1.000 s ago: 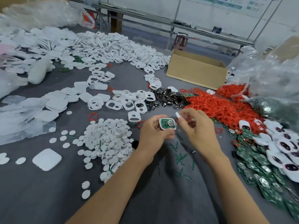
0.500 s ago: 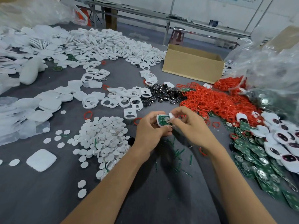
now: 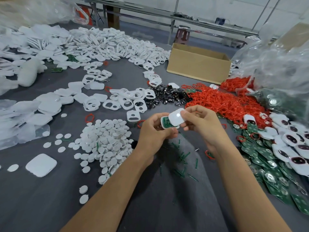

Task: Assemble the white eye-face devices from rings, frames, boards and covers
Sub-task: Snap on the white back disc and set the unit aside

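Clock face centred on the hands, 12 o'clock pointing away from us.

Our left hand [image 3: 153,132] grips a half-built device [image 3: 161,121]. It is a white shell with the green board [image 3: 166,124] facing up. Thumb and fingers curl round its edges and hold it above the grey table [image 3: 50,206].

Our right hand [image 3: 203,126] pinches a white cover [image 3: 176,118] between thumb and fingertips. The cover sits tilted over the right part of the device and overlaps the board. We cannot tell whether the two touch.

Around the hands:
- Red rings [image 3: 222,101] in a heap at 1 o'clock, near.
- Cardboard box [image 3: 199,67] at 12 o'clock, well beyond the rings.
- White frames [image 3: 125,99], loose, at 11 o'clock.
- White discs [image 3: 107,141] piled at 9 o'clock, just beside the left wrist.
- Spare cover [image 3: 41,164] lying flat at 8 o'clock, well apart.
- Finished devices [image 3: 294,138] with dark eye faces at 3 o'clock, resting on loose boards [image 3: 274,188] that spread toward 4 o'clock.
- Green slivers [image 3: 182,156] scattered at 6 o'clock, between our forearms.
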